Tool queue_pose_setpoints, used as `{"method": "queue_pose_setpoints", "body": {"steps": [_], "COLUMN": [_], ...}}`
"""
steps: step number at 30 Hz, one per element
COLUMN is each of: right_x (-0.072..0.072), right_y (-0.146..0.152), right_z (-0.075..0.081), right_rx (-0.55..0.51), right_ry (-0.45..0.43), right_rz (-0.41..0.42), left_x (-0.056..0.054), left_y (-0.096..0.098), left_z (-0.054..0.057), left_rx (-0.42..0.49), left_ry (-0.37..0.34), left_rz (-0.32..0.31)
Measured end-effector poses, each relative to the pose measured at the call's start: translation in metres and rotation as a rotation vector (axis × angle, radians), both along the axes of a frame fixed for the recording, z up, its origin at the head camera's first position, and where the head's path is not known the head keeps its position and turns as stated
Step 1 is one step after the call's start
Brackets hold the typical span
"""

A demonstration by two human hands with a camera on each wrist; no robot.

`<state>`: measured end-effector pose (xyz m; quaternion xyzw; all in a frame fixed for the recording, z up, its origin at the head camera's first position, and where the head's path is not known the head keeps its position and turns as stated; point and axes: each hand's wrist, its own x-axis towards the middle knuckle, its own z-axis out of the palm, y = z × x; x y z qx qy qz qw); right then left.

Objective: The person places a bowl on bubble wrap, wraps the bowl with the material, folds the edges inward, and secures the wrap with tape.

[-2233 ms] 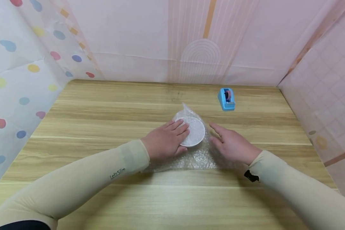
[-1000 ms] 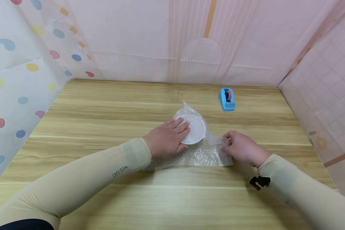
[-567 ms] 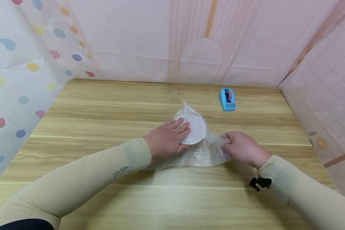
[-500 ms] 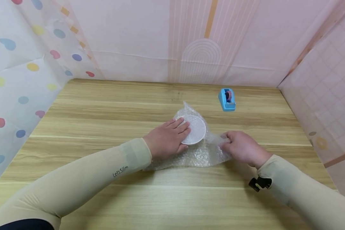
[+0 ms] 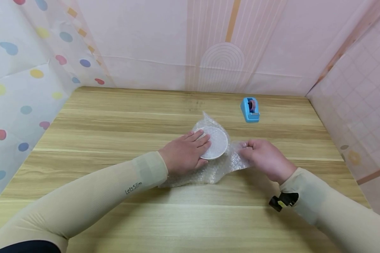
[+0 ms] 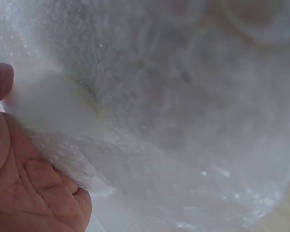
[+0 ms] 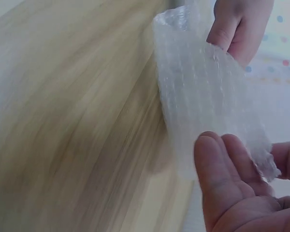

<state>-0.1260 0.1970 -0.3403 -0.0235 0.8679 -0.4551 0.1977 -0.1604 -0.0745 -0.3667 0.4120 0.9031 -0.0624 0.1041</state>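
A round white dish [image 5: 216, 143] lies on the table with bubble wrap [image 5: 206, 174] under and around it, a pointed corner sticking up behind. My left hand [image 5: 185, 153] rests flat on the dish, fingers straight over its left side. To the right, my right hand [image 5: 267, 158] pinches the wrap's right edge between thumb and fingers and holds it off the table. In the right wrist view, the raised wrap [image 7: 198, 87] stretches from the right hand's fingertips [image 7: 208, 145] toward the left hand [image 7: 241, 29]. Wrap [image 6: 159, 106] fills most of the left wrist view, blurred.
A blue tape dispenser [image 5: 250, 109] with a pinkish roll stands at the back right of the wooden table [image 5: 114, 116]. A patterned backdrop [image 5: 145, 45] rises along the back and both sides.
My right hand has moved onto the wrap's right edge, pinched it and drawn it out. Since half a second ago it has lifted that edge slightly leftward. The left hand stays on the dish.
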Motion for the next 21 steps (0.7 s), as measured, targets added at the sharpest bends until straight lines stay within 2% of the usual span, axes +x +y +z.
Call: {"method": "queue_pose_setpoints", "body": {"steps": [6,10,14,18,21], "right_x": [-0.001,0.000,0.003,0.006,0.009], "right_y": [-0.006,-0.011,-0.013,-0.015,-0.016], "right_z": [0.000,0.000,0.000,-0.001,-0.003], "right_rx": [-0.169,-0.279,-0.334,-0.347,-0.235], "right_ry": [-0.086,-0.101,-0.088,-0.052,0.062], "right_rz": [-0.062,-0.109,-0.126,-0.093,-0.004], "left_x": [0.000,0.000,0.000,0.000,0.000], "left_y": [-0.001,-0.001,-0.001,-0.001,-0.001], "left_z": [0.000,0.000,0.000,0.001,0.001], "left_rx": [0.007,0.013,0.022,0.022,0.024], "left_ry": [-0.004,-0.008,-0.008,-0.015,-0.026], "left_rz": [-0.008,-0.008,-0.009,-0.010,-0.006]}}
